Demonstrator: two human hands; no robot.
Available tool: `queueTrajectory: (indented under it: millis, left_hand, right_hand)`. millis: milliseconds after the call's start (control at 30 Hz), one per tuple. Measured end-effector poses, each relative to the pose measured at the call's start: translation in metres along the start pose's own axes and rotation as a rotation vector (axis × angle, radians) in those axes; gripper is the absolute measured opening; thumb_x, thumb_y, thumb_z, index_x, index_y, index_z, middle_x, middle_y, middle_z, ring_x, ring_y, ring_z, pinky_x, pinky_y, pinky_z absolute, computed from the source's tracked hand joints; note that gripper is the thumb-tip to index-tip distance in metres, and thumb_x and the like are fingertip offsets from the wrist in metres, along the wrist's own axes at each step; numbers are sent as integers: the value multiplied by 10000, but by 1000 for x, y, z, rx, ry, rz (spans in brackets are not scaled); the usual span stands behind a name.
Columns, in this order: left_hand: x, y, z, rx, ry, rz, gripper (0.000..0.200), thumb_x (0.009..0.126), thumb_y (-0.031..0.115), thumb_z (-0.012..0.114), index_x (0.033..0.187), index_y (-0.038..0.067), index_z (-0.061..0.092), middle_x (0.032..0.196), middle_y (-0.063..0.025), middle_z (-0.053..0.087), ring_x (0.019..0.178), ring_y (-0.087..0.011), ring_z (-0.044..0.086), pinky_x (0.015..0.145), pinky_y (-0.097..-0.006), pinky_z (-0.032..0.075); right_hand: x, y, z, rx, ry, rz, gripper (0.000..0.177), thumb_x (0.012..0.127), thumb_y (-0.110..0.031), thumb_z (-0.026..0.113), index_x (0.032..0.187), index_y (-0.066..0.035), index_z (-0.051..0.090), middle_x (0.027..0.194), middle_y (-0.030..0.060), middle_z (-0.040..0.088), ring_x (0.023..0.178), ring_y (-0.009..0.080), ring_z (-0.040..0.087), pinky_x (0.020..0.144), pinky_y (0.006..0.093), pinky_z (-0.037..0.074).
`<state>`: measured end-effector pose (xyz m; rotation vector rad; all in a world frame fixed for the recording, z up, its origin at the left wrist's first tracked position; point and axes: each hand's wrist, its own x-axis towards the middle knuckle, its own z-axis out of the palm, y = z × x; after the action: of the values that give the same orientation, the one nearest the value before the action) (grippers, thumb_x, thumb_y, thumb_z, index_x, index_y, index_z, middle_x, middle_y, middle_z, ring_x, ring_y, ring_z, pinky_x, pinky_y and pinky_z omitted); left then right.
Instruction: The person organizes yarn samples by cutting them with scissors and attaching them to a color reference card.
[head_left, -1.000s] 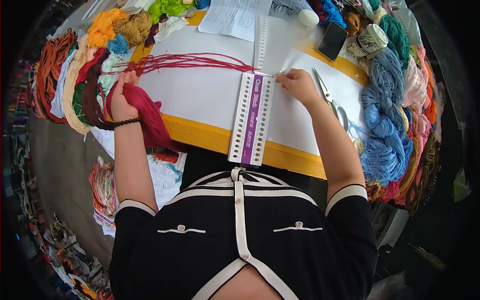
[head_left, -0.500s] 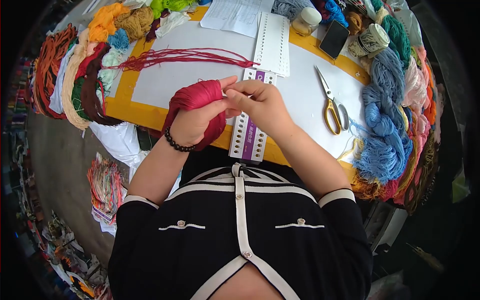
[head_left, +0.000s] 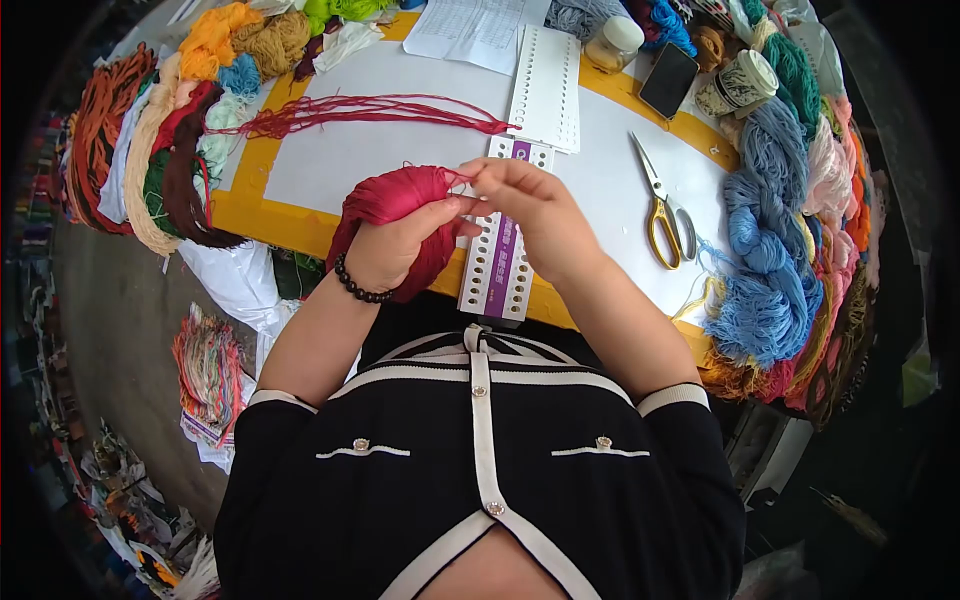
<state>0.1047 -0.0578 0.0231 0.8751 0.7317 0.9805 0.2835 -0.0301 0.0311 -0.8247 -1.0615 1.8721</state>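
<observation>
A thick skein of crimson embroidery thread hangs over my left hand, whose fingers are closed around it; a dark beaded bracelet circles that wrist. My right hand pinches a few strands at the skein's right end, where a small loop stands out between the hands. Below them lies a white and purple card with punched holes, partly covered by my hands. Farther back, a loose bundle of cut crimson threads stretches across the white table surface, its right end near a blank punched card.
Gold-handled scissors lie open on the right. Blue thread skeins line the right edge, and many coloured skeins cover the left. A phone, a lidded jar, a patterned cup and printed papers are at the back.
My right hand has moved slightly right and up from the left hand, drawing a small loop of crimson strands out of the skein. The left hand has stayed nearly in place.
</observation>
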Motion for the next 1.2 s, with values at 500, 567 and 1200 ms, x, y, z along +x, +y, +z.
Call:
queueTrajectory:
  millis: [500, 567, 1200]
  left_hand:
    - [29, 30, -57, 109, 77, 81, 353, 893, 223, 581, 1204, 55, 579, 1140, -52, 626, 706, -50, 515, 651, -187, 440]
    - [64, 10, -51, 46, 174, -279, 319, 898, 230, 579, 1169, 61, 603, 1132, -27, 624, 817, -76, 544, 721, -224, 444]
    - [122, -43, -35, 235, 247, -216, 328, 867, 54, 543, 1189, -3, 513, 943, -53, 618, 801, -102, 571, 685, -226, 455]
  right_hand:
    - [6, -49, -112, -934, 520, -280, 179, 845, -161, 651, 970, -47, 712, 888, 87, 698, 820, 126, 630, 766, 272, 479]
    - [37, -16, -73, -953, 335, -82, 217, 846, -187, 643, 943, -4, 709, 734, 55, 656, 627, 100, 557, 596, 248, 456]
    - [79, 25, -76, -641, 350, 294, 219, 855, -190, 556, 770, -12, 652, 622, 22, 578, 497, 94, 503, 465, 224, 395]
